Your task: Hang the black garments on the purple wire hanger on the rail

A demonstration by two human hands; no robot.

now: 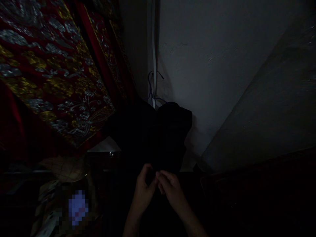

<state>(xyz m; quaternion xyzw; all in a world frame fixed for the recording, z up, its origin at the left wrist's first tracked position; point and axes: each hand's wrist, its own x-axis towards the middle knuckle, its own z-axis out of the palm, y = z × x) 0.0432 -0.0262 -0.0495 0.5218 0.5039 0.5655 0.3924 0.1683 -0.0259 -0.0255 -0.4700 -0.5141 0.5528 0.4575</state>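
A black garment point(170, 131) hangs on a dark wire hanger point(151, 89) against the wall. My left hand point(145, 189) is in front of its lower part, with thumb and forefinger curled toward each other. Close beside it, my right hand point(171, 187) has its fingers bent and pinched together, the tips meeting near the left thumb. Both hands are closed. It is too dark to see whether cloth or some small thing is between the fingers. The garment's lower edge is lost in shadow.
A red cloth point(56, 75) with gold and silver embroidery hangs at the left. Below it are a pale rounded item point(65, 168) and a blurred-out bluish patch point(78, 208). A white cable or pipe point(154, 42) runs down the grey wall point(209, 65). The lower right is very dark.
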